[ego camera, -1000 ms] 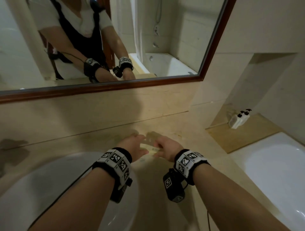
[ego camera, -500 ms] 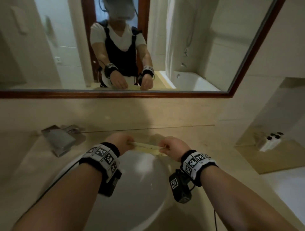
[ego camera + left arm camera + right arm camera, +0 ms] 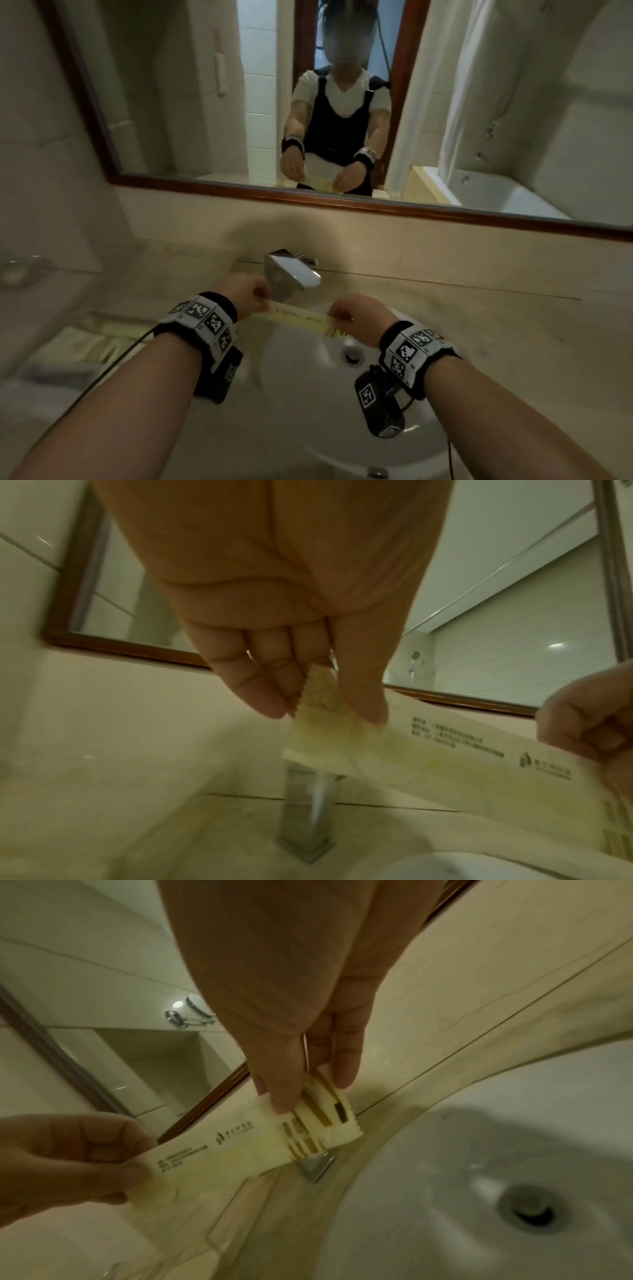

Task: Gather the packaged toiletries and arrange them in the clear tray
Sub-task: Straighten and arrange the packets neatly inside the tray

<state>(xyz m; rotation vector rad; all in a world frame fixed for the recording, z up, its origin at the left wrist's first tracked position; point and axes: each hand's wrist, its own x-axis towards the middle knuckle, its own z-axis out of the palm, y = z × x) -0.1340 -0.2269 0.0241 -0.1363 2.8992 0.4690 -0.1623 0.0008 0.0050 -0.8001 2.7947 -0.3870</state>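
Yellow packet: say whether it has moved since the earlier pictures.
Yes: leftward. The packet was well right of the faucet; now it hangs directly before it.

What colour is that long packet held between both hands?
Pale yellow packet with dark print and gold-brown bars at one end; clearest in the right wrist view.

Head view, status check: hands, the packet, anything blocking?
Left hand and right hand each pinch one end of the long pale packet. Packet held taut above the sink, before the faucet. Clear tray not in view.
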